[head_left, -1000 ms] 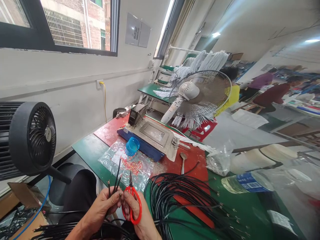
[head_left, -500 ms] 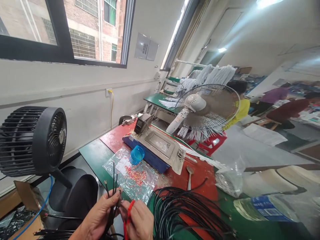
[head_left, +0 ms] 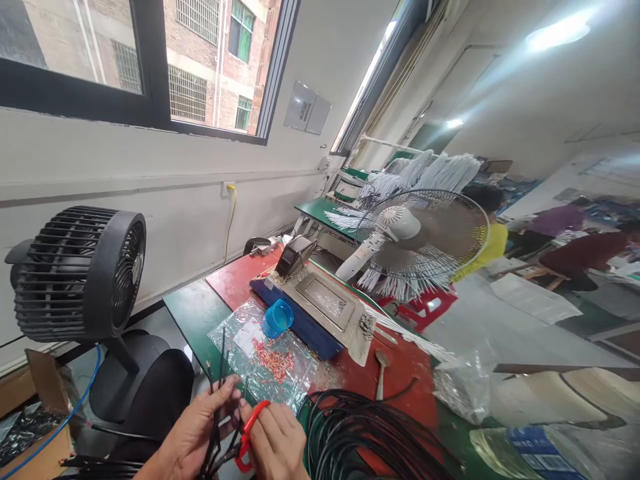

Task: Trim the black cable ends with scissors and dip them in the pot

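Observation:
My left hand [head_left: 197, 427] is closed around several thin black cables [head_left: 215, 430], whose ends stick up above my thumb. Close beside it, my right hand [head_left: 277, 437] grips a red-handled tool [head_left: 256, 417], one handle lying across my fingers. The tool's working end is hidden among the cables and fingers. To the right lies a big loose bundle of black cables [head_left: 365, 437]. Just beyond my hands, small red and pale pieces [head_left: 273, 359] are scattered on a clear plastic bag [head_left: 235, 333], with a blue cup [head_left: 277, 319] at its edge.
Behind the bag stands a blue-based heating device [head_left: 320, 300] with a metal top. A spoon [head_left: 381, 373] lies on the red mat. A bottle [head_left: 530, 450] stands right, a black fan [head_left: 80, 273] left. Beyond the table are a white fan [head_left: 400, 223] and people.
The view has shifted slightly, so the scene sits a little lower and further right. The red-handled tool has turned in my right hand. My left hand still holds the cables.

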Available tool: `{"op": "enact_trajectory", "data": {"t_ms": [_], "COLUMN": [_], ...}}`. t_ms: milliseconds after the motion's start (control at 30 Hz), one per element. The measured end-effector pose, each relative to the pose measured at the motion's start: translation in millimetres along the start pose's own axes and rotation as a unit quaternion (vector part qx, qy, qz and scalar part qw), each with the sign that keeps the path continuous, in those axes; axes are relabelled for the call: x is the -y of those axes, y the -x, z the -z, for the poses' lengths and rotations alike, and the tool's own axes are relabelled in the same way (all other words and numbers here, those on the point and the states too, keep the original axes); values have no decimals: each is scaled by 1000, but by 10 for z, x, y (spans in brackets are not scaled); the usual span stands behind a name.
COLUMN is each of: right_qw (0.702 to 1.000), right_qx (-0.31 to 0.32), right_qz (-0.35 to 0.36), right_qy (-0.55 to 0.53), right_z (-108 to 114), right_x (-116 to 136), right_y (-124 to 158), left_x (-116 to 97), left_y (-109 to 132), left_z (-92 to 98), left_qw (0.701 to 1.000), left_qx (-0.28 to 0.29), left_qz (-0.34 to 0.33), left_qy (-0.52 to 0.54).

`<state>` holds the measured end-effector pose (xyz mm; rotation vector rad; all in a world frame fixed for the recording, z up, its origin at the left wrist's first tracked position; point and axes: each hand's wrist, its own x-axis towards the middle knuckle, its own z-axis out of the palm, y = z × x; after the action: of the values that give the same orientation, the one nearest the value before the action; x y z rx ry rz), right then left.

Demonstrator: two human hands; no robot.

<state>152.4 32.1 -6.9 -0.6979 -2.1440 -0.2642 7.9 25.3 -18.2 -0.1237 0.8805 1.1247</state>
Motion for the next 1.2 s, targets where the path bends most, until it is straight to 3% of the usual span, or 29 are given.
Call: {"op": "enact_trajectory", "data": {"t_ms": [100, 200, 300, 367, 600, 767, 833, 1000, 1200], "right_qw": [993, 951, 881, 857, 859, 854, 856, 856, 873], "right_qx": [-47, -99, -115, -106, -12, 30, 34, 46, 60], "right_qz": [-110, -289, -452, -496, -510, -496, -489, -489, -478], "right_qy": [-9, -45, -86, -90, 51, 155, 163, 159, 78], "right_z": [89, 196, 238, 198, -116, -220, -246, -275, -207], "right_x": [-194, -487, -789, -945, -1150, -1190, -1200, -1211, -1223], "right_y": [-29, -141, -294, -379, -476, -467, -459, -456, -478], "left_x": [-143, -315, -412, -413, -348, -424, -429, -398, -412], "left_y": [-62, -113, -166, -206, -346, -489, -543, -599, -575], "left_z": [127, 320, 578, 758, 1140, 1272, 1315, 1328, 1259], "left_qw": [994, 989, 993, 996, 992, 988, 987, 980, 982], "left_qx": [11, 61, 71, 76, 111, 70, 69, 154, 153], "left_qz": [-83, -119, -84, -53, 20, 68, 84, 77, 75], "left_qy": [-67, -62, -30, -15, 52, 118, 117, 102, 82]}}
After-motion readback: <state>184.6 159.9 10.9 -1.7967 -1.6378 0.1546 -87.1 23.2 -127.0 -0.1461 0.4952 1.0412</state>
